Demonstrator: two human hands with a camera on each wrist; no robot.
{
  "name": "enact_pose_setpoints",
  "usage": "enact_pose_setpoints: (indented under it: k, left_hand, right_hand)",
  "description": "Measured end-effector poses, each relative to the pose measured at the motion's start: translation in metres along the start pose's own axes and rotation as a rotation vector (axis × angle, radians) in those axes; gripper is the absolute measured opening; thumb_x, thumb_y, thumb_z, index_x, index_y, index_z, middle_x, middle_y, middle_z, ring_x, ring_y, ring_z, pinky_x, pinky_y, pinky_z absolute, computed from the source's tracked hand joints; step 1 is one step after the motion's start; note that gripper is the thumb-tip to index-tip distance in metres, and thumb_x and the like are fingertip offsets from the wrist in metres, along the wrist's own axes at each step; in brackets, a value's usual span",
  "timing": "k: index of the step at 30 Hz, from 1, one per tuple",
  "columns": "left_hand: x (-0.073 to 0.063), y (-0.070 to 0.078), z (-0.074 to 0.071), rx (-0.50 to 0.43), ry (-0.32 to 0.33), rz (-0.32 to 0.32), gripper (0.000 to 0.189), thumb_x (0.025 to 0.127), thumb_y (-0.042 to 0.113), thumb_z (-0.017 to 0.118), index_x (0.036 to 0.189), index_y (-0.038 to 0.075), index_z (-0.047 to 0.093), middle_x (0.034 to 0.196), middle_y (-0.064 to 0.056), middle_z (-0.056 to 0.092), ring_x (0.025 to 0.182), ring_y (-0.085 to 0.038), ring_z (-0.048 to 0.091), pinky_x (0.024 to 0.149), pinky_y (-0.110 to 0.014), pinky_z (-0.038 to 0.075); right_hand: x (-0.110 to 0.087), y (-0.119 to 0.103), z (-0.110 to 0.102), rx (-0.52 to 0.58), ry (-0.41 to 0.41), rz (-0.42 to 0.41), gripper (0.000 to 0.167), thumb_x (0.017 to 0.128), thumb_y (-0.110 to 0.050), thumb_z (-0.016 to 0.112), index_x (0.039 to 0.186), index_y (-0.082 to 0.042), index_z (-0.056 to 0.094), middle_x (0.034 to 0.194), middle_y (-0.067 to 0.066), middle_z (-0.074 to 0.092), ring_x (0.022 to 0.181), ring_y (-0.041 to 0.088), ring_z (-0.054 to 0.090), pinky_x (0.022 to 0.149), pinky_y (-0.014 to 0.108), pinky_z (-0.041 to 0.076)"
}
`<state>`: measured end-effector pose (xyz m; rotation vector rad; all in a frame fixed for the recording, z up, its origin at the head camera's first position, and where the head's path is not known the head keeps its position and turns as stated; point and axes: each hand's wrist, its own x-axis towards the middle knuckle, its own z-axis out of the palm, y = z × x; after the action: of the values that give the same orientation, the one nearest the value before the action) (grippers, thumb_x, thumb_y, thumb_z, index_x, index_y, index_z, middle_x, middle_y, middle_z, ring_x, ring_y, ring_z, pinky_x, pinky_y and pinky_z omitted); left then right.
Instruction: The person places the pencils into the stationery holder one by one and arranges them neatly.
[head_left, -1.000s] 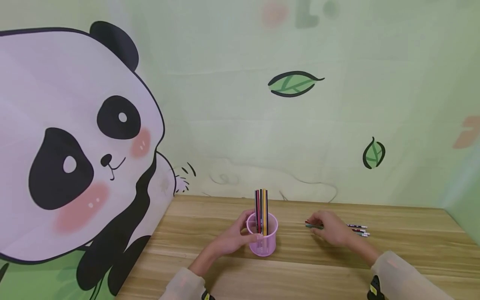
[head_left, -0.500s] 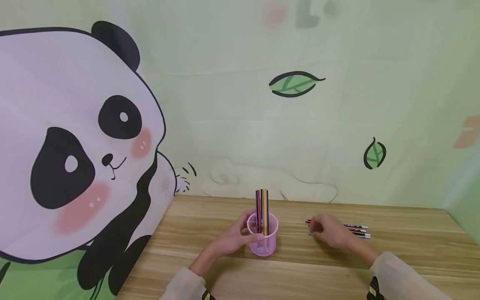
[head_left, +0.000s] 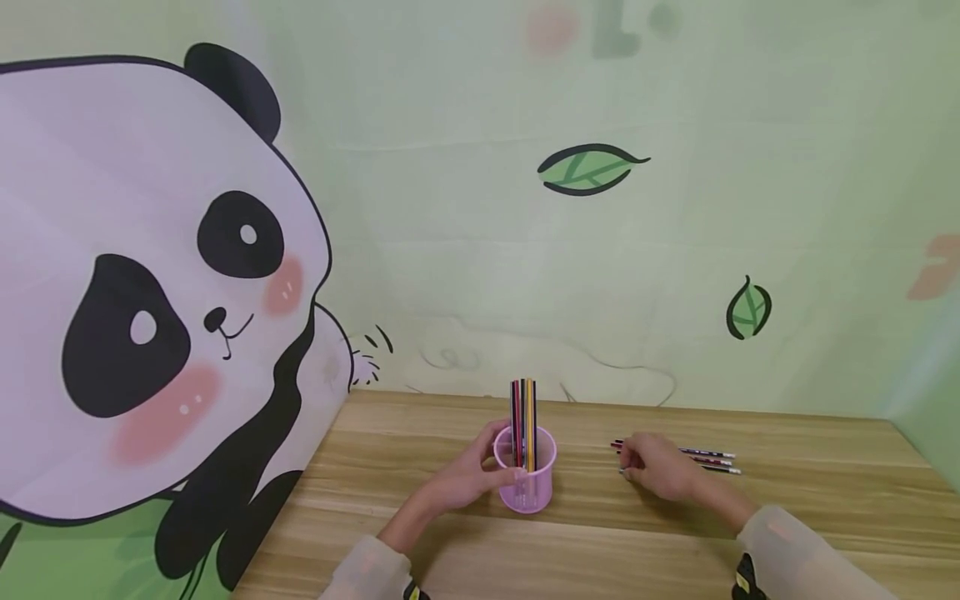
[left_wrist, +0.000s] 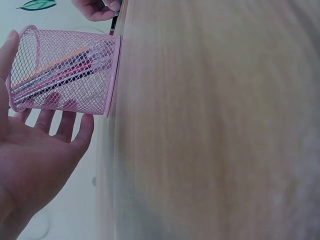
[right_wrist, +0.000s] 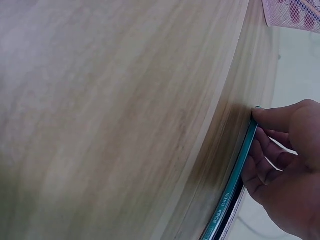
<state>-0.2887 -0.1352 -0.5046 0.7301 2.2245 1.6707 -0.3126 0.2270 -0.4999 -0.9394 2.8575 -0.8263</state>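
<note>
A pink mesh pen cup point(head_left: 540, 490) stands upright on the table, with several pencils point(head_left: 523, 421) leaning in it. My left hand point(head_left: 467, 477) holds the cup from its left side, thumb at the front and fingers behind, as the left wrist view also shows the cup's mesh wall point(left_wrist: 75, 95). To the right, my right hand point(head_left: 662, 468) is low over a few dark and red pencils point(head_left: 708, 453) lying on the wood. In the right wrist view its thumb and fingers pinch the end of a teal pencil point(right_wrist: 234, 182); another dark pencil lies alongside it.
The wooden table point(head_left: 465, 558) meets a pale green wall cloth point(head_left: 450, 275) at its back edge. A large panda picture point(head_left: 247, 350) covers the cloth at the left. Bare wood lies between the cup and the loose pencils.
My right hand has shifted slightly among the loose pencils, and its fingers have come down to the nearer teal one. My left hand and the cup have stayed in place.
</note>
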Motion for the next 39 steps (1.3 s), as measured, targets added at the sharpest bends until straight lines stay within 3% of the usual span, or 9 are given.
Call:
enact_pose_setpoints:
  k: [5,11,14,22,39]
  left_hand:
    - [0.0,0.0,0.0,0.01,0.004,-0.008,0.078,0.099,0.033,0.076,0.162,0.028,0.032,0.16,-0.01,0.047,0.148,-0.034,0.044,0.123,-0.06,0.034]
    - [0.0,0.002,0.0,0.02,0.003,-0.01,0.077,0.099,0.032,0.076,0.162,0.027,0.032,0.16,-0.01,0.048,0.149,-0.034,0.044,0.123,-0.061,0.033]
    - [0.0,0.002,0.0,0.019,0.001,-0.011,0.076,0.099,0.031,0.076,0.162,0.027,0.032,0.161,-0.011,0.047,0.149,-0.034,0.043,0.123,-0.061,0.033]
    - [0.001,0.002,-0.001,0.022,0.007,0.002,0.074,0.099,0.03,0.075,0.161,0.024,0.034,0.16,-0.009,0.046,0.149,-0.033,0.042,0.124,-0.059,0.032]
    - [0.001,0.003,0.002,0.011,0.014,0.002,0.072,0.1,0.028,0.074,0.16,0.023,0.035,0.16,-0.01,0.046,0.15,-0.034,0.041,0.124,-0.059,0.032]
  right_hand:
    - [0.001,-0.004,-0.002,-0.01,-0.024,-0.012,0.015,0.093,-0.001,0.075,0.089,-0.01,0.063,0.082,-0.006,0.056,0.075,0.005,0.049,0.064,0.025,0.046]
    - [0.006,-0.012,-0.011,0.057,-0.068,0.043,0.01,0.1,-0.003,0.069,0.095,-0.01,0.063,0.085,-0.005,0.058,0.077,0.009,0.052,0.065,0.026,0.048]
    - [0.011,-0.017,-0.019,0.096,-0.056,0.026,0.009,0.102,-0.002,0.067,0.097,-0.009,0.064,0.086,-0.004,0.059,0.079,0.01,0.054,0.066,0.026,0.049]
    - [0.026,-0.048,-0.042,0.145,0.09,-0.083,0.006,0.1,-0.001,0.07,0.098,-0.006,0.066,0.084,-0.002,0.065,0.077,0.01,0.059,0.066,0.027,0.056]
    - [0.031,-0.097,-0.069,0.253,0.305,-0.109,0.007,0.102,-0.01,0.071,0.108,-0.007,0.07,0.096,-0.004,0.071,0.089,0.016,0.066,0.083,0.034,0.062]
